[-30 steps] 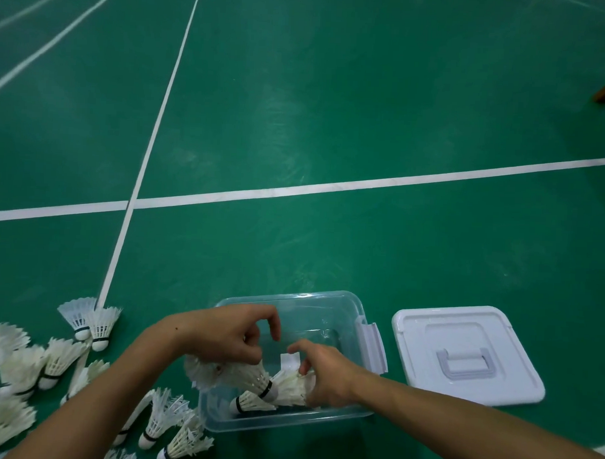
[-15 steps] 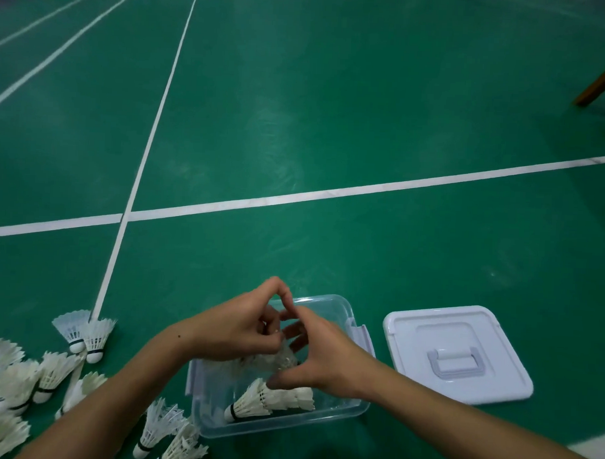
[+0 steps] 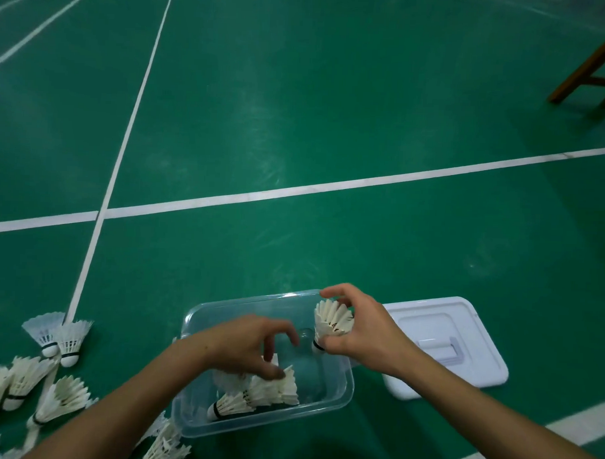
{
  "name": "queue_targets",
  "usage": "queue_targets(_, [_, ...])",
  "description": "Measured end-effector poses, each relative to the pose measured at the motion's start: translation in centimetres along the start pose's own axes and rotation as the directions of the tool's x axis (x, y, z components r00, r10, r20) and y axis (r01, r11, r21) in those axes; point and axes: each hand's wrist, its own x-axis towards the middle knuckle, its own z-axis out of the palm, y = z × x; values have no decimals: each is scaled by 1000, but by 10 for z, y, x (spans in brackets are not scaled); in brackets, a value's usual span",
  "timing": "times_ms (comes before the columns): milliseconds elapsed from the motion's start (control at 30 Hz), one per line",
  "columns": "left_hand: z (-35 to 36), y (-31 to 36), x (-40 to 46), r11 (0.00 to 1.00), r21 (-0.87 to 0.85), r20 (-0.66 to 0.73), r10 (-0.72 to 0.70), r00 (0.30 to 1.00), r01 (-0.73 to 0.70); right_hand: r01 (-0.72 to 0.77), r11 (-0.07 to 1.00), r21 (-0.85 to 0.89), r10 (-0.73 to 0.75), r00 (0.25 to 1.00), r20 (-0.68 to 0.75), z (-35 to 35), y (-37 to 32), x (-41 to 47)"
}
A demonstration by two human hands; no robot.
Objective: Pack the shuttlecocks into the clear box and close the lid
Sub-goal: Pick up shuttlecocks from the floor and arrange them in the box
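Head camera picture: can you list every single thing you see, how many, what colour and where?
clear box: one, see-through, on the floor, lid off
shuttlecocks in box: a few, white, near end
held shuttlecock: one, white, over the box
loose shuttlecocks: many, white, floor left of box
lid: one, white, floor right of box
wooden legs: brown, top right
floor: green, white lines
left hand: touches shuttlecocks in box
right hand: grips the held shuttlecock

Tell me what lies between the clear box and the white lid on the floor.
In the head view, the right hand, gripping a shuttlecock, fills most of the gap between the clear box and the white lid; nearer the camera, green floor.
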Motion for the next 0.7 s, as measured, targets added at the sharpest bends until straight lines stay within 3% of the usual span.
queue_targets(133, [30,4,25,972,235,153,-62,986,25,8,1000,-23,-8,1000,-9,4,5,-4])
queue_targets(267, [46,1,33,957,286,174,-108,979,55,40,998,-54,-40,999,-1,9,6,-7])
queue_targets(467, [48,-6,30,962,256,93,-122,988,95,54,986,-158,-49,998,32,19,14,-10])
queue_targets(700, [26,-17,0,991,79,5,-111,994,110,110,944,-310,-74,989,127,41,9,-14])
